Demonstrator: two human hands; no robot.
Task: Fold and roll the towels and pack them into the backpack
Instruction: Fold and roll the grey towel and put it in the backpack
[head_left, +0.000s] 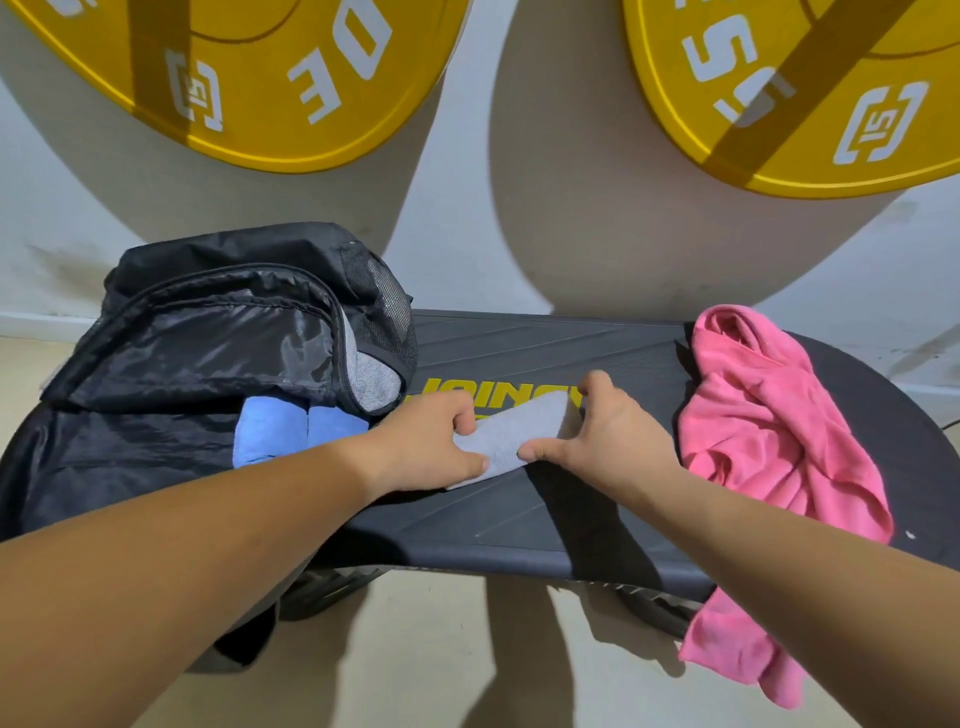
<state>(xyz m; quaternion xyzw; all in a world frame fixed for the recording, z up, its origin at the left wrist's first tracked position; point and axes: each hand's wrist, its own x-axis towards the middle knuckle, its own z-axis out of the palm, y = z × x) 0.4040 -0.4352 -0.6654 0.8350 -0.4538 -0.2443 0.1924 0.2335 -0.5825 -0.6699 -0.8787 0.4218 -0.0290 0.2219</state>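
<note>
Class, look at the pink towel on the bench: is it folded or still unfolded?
Unfolded. The pink towel lies crumpled on the bench, one end hanging over the front edge, and neither hand touches it.

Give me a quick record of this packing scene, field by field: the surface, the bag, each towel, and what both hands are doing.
surface: dark bench with yellow lettering
backpack: black backpack, unzipped, on the bench's left end
packed: two blue rolled towels side by side in the opening
in work: grey towel, small and folded, on the bench
left hand: left hand pinching the grey towel's left side
right hand: right hand pinching its right side
waiting: pink towel, crumpled, draped over the bench's right end
</note>
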